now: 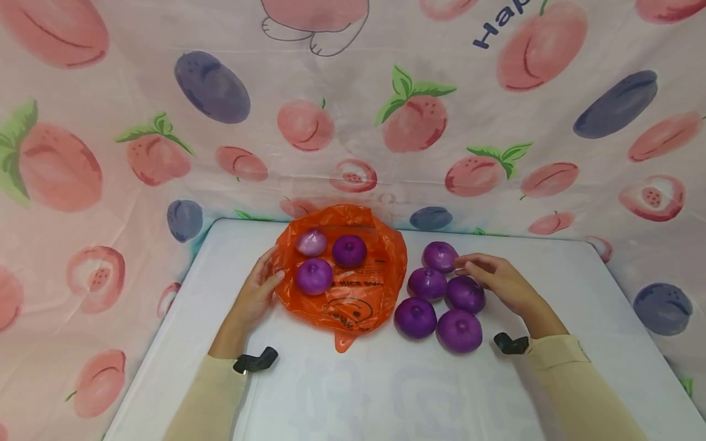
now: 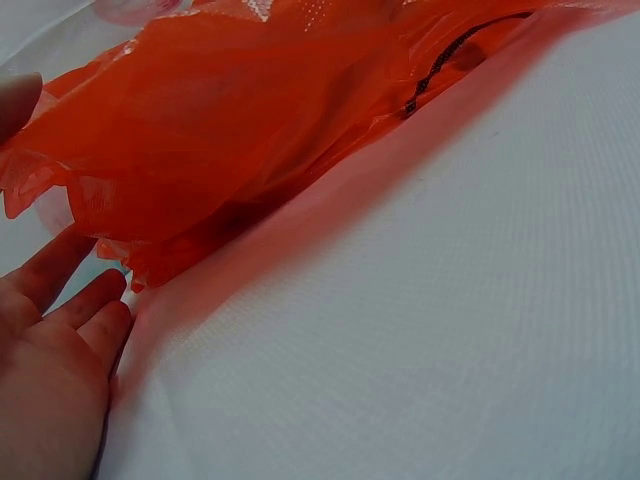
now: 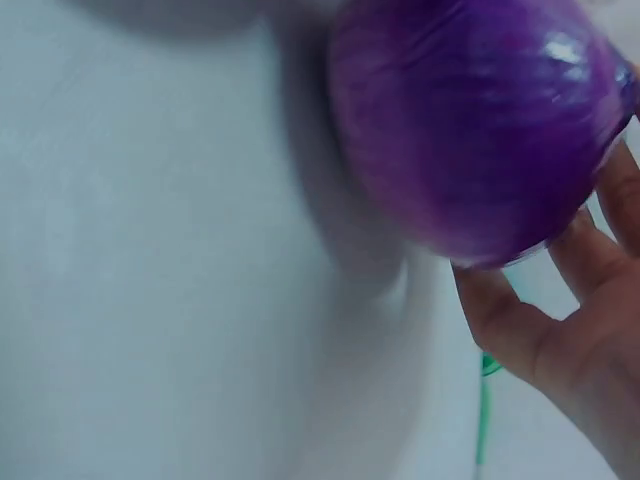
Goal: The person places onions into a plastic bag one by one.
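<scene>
An orange plastic bag (image 1: 386,269) lies with its mouth spread on the white table in the head view, holding two purple onions (image 1: 314,276) and a smaller, paler one (image 1: 311,242). At its left rim, my left hand (image 1: 256,291) touches the plastic with thumb and fingers apart. In the left wrist view, the fingers (image 2: 70,265) reach under the bag's edge. To the right of the bag sit several loose purple onions (image 1: 460,331). My right hand (image 1: 507,285) reaches over them, fingertips at the rearmost onion (image 1: 440,256). One onion (image 3: 480,130) fills the upper right wrist view, beside the fingers.
The white table (image 1: 353,404) meets a fruit-printed cloth backdrop (image 1: 353,122) at its rear and sides. A bag handle (image 1: 344,341) lies flat toward the front. Black cameras (image 1: 256,360) are worn on both wrists.
</scene>
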`<state>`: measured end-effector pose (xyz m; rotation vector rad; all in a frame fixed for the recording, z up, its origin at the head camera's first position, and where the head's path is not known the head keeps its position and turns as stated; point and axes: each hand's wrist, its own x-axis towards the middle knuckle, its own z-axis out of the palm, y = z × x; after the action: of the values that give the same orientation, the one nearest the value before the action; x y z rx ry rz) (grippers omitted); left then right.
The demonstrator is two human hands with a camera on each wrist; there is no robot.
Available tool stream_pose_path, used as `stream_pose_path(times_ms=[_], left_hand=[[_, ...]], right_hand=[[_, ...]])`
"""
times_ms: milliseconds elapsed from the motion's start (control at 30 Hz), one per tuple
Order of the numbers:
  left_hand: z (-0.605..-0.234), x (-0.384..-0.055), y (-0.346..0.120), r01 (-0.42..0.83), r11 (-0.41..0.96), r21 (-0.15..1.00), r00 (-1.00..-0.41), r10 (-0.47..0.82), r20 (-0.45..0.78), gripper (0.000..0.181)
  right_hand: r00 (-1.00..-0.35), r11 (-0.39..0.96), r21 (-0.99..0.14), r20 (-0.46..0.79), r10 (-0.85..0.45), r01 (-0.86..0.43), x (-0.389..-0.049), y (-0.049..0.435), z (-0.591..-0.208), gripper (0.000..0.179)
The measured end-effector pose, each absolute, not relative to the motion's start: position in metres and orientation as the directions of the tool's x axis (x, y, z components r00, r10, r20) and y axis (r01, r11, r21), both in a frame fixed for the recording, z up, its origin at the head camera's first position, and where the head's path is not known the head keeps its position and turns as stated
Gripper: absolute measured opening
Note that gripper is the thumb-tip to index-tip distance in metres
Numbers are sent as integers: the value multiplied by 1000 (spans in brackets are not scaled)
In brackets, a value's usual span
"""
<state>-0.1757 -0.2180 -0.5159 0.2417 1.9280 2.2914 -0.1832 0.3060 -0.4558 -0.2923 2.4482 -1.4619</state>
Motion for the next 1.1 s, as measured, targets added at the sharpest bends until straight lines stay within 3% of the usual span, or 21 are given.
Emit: stream_pose_path(times_ms=[233,467,767,1100], left_hand=[[-516,-175,-217,-1,-164,987,-977,210,34,63],[-516,-175,-217,3,-167,986,-977,210,39,63],[-518,-175,-218,14,-159,987,-977,208,47,63],[-518,-175,-218,12,-149,989,-977,209,43,63]], right_hand=[[-905,325,-946,-123,-408,-18,-184,316,-469,40],[-811,127,-991,-107,-575,41,-191,330,-487,43],[-806,231,-971,-190,-560,68,-193,324,-492,46],[-794,292,-956,-197,-575,26,-193,328,-494,56]])
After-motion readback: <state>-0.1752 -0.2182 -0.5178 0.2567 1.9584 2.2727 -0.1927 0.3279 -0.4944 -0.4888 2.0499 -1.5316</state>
